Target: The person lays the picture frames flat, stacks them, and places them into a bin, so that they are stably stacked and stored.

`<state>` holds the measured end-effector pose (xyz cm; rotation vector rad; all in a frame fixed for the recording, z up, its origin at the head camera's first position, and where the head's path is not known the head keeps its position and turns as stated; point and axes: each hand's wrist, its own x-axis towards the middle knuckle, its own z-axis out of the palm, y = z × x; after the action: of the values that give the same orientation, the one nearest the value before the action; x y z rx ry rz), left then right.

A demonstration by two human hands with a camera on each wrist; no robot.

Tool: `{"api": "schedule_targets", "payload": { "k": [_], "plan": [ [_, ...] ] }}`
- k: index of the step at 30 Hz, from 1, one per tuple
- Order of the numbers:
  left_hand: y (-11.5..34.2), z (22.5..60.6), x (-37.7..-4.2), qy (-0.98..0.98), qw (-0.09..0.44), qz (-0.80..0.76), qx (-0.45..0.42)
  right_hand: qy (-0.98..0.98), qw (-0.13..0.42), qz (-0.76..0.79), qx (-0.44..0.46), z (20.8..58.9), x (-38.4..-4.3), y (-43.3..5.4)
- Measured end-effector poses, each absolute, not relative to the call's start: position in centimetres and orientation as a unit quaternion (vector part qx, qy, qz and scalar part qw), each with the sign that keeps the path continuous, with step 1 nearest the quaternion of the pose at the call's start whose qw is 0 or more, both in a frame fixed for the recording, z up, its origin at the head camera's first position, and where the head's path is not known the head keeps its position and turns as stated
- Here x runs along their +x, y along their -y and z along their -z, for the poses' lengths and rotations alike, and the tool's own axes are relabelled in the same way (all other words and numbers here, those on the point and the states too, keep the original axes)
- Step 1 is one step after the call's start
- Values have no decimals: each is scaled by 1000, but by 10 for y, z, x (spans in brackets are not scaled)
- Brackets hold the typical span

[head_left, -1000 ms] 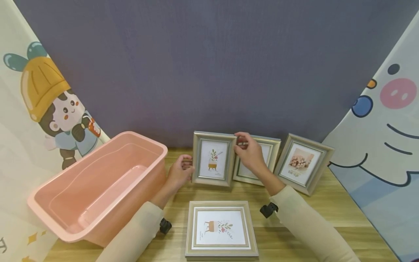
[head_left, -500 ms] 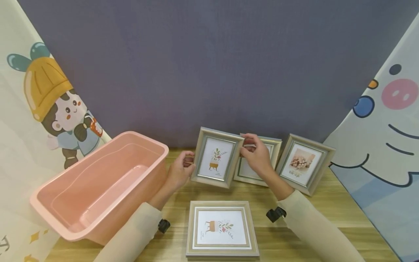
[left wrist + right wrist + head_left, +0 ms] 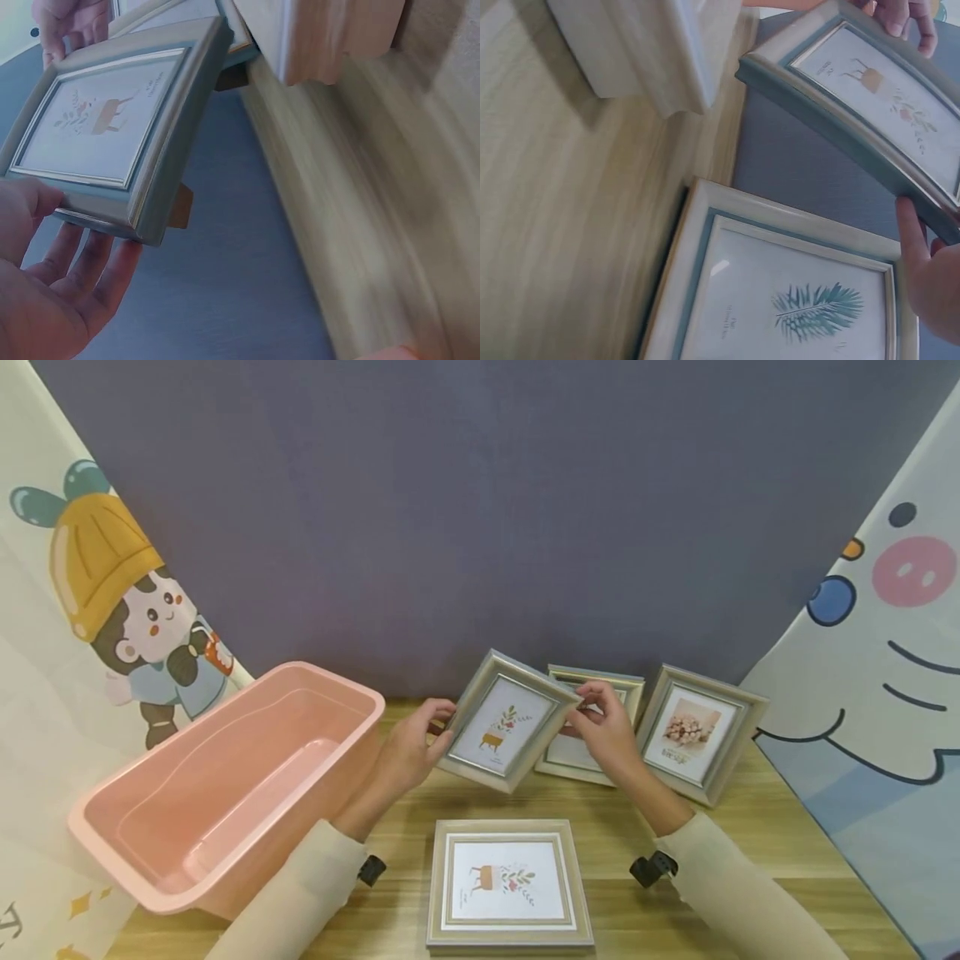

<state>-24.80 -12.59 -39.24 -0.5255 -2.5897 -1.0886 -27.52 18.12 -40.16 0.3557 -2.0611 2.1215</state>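
Observation:
Between my two hands is a picture frame (image 3: 501, 727) with a potted-plant print, tilted clockwise. My left hand (image 3: 414, 745) grips its left edge, thumb in front and fingers behind, as the left wrist view shows. At the upper right corner my right hand (image 3: 603, 727) pinches it. Partly hidden behind that hand stands a second picture frame (image 3: 795, 300), with a green leaf print. To its right leans a third picture frame (image 3: 690, 733) with a flower photo. Nearer me, another picture frame (image 3: 510, 885) lies face up, its plant print turned sideways.
A pink plastic tub (image 3: 225, 785) stands at the left on the wooden table (image 3: 720, 860), with nothing inside it. Behind the table rises a grey-blue partition (image 3: 480, 527). Printed cartoon panels flank both sides.
The held picture frame has gone from upright to tilted clockwise and shifted right. My right hand has moved right and down, uncovering more of the leaf frame. The other frames have stayed put.

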Motion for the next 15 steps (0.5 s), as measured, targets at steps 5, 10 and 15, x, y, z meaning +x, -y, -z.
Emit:
{"api": "schedule_targets", "payload": {
  "k": [5,10,15],
  "plan": [
    [124,383,-246,899,150,359,-200,673,71,-725,126,407,-269,-184],
    [123,378,-245,903,183,325,-215,666,62,-734,117,414,-265,-188],
    [123,375,-243,907,222,276,-229,667,40,-737,102,421,-262,-191]
  ]
}}
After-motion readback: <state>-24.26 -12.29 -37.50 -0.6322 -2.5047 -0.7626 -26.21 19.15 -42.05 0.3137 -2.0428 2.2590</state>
